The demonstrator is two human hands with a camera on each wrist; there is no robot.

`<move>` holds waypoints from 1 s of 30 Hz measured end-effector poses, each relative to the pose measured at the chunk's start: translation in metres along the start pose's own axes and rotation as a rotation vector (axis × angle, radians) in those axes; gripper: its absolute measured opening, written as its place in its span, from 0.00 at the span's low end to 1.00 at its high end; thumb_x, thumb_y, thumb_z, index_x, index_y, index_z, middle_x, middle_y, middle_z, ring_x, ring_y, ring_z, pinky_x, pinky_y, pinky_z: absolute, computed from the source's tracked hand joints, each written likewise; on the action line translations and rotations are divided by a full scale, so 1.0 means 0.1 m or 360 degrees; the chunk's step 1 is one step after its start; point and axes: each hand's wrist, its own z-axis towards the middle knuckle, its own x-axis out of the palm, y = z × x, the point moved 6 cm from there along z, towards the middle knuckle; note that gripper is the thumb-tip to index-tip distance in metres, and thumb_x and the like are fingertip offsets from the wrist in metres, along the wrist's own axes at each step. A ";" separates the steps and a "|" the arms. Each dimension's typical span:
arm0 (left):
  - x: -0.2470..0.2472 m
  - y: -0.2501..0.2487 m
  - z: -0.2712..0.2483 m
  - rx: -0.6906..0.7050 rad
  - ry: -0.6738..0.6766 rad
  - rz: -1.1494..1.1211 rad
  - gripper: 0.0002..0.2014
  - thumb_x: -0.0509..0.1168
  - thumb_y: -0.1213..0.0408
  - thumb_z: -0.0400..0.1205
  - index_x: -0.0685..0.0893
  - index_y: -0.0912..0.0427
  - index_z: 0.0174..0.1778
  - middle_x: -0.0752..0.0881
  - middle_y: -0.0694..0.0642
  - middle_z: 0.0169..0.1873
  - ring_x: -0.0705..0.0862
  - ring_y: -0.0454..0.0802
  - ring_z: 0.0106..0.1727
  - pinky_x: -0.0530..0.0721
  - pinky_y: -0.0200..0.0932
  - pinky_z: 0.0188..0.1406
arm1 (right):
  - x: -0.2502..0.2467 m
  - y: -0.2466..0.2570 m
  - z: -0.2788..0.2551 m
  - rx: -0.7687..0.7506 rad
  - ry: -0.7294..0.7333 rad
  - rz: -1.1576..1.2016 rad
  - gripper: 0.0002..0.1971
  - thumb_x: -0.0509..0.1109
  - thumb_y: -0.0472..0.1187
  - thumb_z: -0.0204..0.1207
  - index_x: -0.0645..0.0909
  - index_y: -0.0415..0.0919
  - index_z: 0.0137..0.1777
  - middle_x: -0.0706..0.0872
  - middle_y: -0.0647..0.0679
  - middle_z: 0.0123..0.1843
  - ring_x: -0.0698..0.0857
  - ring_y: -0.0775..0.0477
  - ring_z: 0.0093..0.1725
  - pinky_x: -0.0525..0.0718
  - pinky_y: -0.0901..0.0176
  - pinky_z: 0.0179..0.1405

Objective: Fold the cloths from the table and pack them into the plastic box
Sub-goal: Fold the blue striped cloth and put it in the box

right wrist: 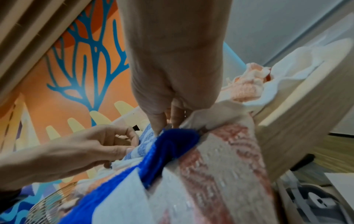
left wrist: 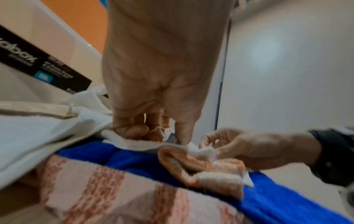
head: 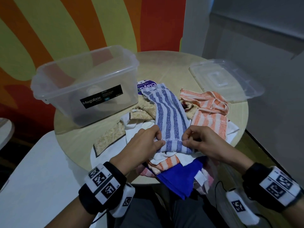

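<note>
Head view: the plastic box [head: 85, 89] stands on the desk [head: 164, 66], left of the blue-striped cloth [head: 169, 116] topping the heap. My left hand [head: 144, 145] and right hand [head: 202, 143] pinch its near corners; uneven pulling could skew the fold or drag neighbours along.

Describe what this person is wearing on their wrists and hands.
The left hand and right hand are bare. Each wrist carries a black band with white blocks printed with black square codes, plus a thin black cable.

I read "Megabox" on the box's black label [head: 101, 96], and upside-down "Clay" on a purple sticker [head: 148, 84].
</note>
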 end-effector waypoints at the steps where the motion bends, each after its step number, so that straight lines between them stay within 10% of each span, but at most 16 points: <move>1: 0.00 -0.02 -0.01 0.0022 -0.0048 0.0075 0.09 0.70 0.54 0.84 0.76 0.48 0.47 0.82 0.45 0.34 0.79 0.47 0.38 0.69 0.47 0.32 | 0.01 0.01 0.01 0.0008 -0.0009 -0.0038 0.03 0.76 0.39 0.81 0.85 0.42 0.47 0.90 0.43 0.37 0.86 0.48 0.34 0.82 0.58 0.35; 7: 0.04 -0.36 -0.12 0.0590 -0.0106 0.0621 0.07 0.65 0.55 0.88 0.85 0.52 0.56 0.80 0.49 0.52 0.73 0.49 0.55 0.70 0.43 0.48 | 0.06 0.06 0.06 0.0015 -0.0012 -0.0253 0.05 0.76 0.37 0.81 0.83 0.41 0.44 0.90 0.47 0.34 0.89 0.53 0.34 0.86 0.56 0.36; 16: -0.01 -0.31 0.00 0.0486 0.0049 0.0671 0.10 0.60 0.60 0.85 0.85 0.53 0.56 0.85 0.51 0.52 0.78 0.51 0.54 0.74 0.46 0.48 | 0.16 0.27 -0.08 -0.0401 -0.0037 -0.0872 0.17 0.70 0.63 0.79 0.80 0.55 0.60 0.77 0.61 0.53 0.71 0.58 0.54 0.75 0.62 0.52; 20: -0.13 -0.33 0.02 0.0449 0.0022 0.0321 0.09 0.62 0.58 0.88 0.86 0.54 0.49 0.87 0.50 0.42 0.80 0.47 0.43 0.81 0.52 0.43 | 0.10 0.31 -0.04 -0.0462 -0.0122 -0.0883 0.04 0.68 0.45 0.84 0.83 0.48 0.55 0.80 0.57 0.49 0.72 0.54 0.50 0.74 0.56 0.46; 30: -0.13 -0.22 -0.28 0.0223 0.0235 -0.0016 0.06 0.71 0.50 0.85 0.85 0.48 0.50 0.86 0.43 0.41 0.82 0.36 0.41 0.78 0.41 0.38 | 0.00 0.32 -0.19 -0.0186 0.0383 -0.0132 0.06 0.72 0.45 0.84 0.86 0.44 0.52 0.90 0.48 0.46 0.88 0.45 0.46 0.82 0.54 0.45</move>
